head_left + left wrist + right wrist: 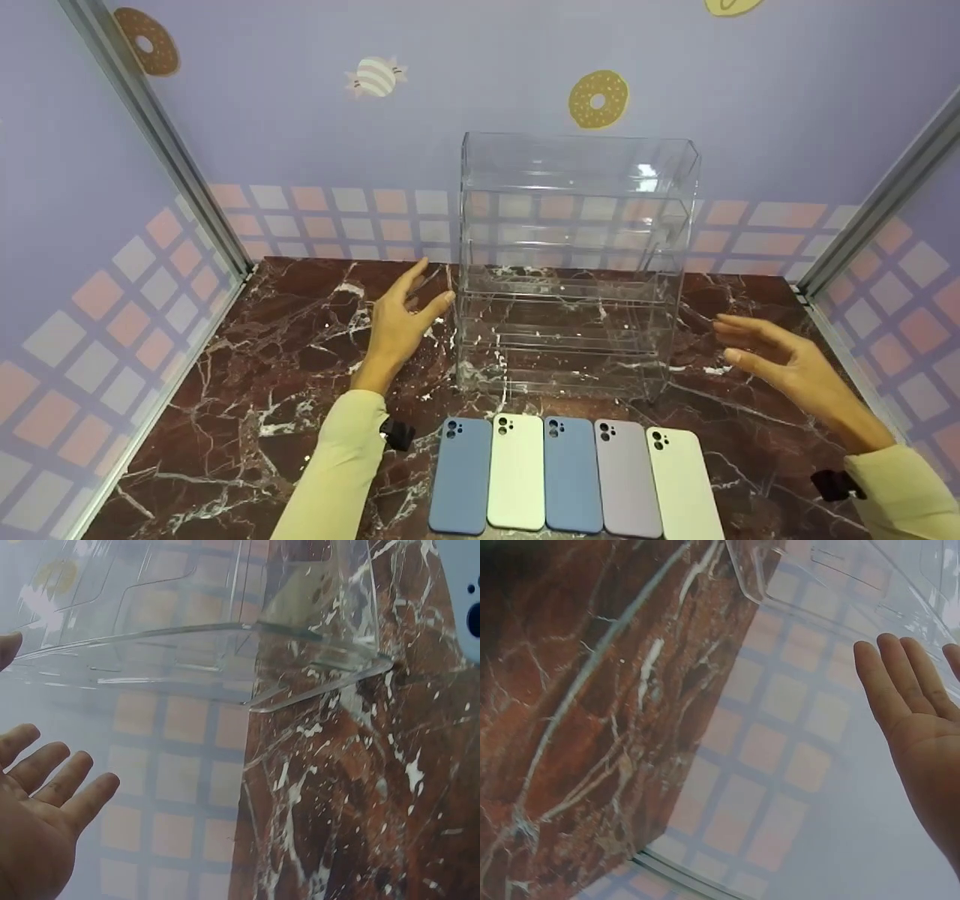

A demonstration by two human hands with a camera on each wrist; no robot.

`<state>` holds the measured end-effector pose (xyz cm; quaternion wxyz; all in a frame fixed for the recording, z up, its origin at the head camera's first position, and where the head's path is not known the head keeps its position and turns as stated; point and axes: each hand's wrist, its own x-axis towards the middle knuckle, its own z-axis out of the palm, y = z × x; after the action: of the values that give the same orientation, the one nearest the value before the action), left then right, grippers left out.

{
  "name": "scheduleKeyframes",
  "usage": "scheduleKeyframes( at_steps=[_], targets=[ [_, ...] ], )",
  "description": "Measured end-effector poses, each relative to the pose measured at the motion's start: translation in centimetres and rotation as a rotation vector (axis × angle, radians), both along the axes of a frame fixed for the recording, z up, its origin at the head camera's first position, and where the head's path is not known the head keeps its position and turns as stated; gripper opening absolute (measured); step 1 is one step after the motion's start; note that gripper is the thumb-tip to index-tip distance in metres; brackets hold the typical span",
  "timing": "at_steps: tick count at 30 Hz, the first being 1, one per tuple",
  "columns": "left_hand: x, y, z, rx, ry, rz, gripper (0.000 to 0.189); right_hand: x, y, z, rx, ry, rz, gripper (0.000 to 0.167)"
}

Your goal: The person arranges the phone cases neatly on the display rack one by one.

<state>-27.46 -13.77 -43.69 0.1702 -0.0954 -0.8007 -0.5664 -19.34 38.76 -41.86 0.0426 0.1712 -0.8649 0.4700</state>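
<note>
A clear acrylic rack [570, 300] with several tiers stands upright at the back of the marbled table. My left hand [397, 319] is beside its left side, fingers extended and holding nothing; in the left wrist view the spread fingers [64, 772] show near the clear panel. Off the rack's right side, a little apart from it, my right hand [784, 364] is raised with straight fingers. In front of the rack lie phone cases in a row: a blue one [460, 476], a white one [516, 472], another blue one [573, 476], a lilac one [628, 480] and a white one [686, 484] at right.
The dark red marbled tabletop [247, 420] is bounded by a patterned back wall [300, 135] and side walls. Metal posts [161, 135] stand at the corners. A black wrist camera [397, 433] sits at the left sleeve, another camera [836, 485] at the right.
</note>
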Motion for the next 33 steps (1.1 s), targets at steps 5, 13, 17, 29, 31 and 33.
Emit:
scheduleKeyframes(
  at_steps=[5,13,17,29,31,33],
  targets=[
    [-0.2,0.5,-0.7,0.048,-0.018,-0.018,0.069,0.1,0.0,-1.1,-0.001,-0.02,0.005,0.046],
    [-0.3,1.2,-1.5,0.142,-0.022,-0.074,0.065,0.4,0.0,-2.8,-0.033,-0.096,0.037,0.043],
    [-0.3,1.5,-1.8,0.181,-0.027,-0.1,0.062,0.6,0.0,-3.3,-0.032,-0.15,0.036,0.043],
    [-0.3,2.1,-2.3,0.154,-0.034,-0.099,0.058,1.2,-0.1,-4.9,0.007,-0.214,0.008,0.045],
    [-0.3,2.1,-2.4,0.164,-0.026,-0.102,0.057,1.3,-0.2,-5.2,-0.003,-0.224,0.014,0.046],
    [-0.3,2.2,-2.5,0.168,-0.026,-0.097,0.056,1.5,-0.2,-5.5,-0.017,-0.229,0.021,0.046]
  ],
)
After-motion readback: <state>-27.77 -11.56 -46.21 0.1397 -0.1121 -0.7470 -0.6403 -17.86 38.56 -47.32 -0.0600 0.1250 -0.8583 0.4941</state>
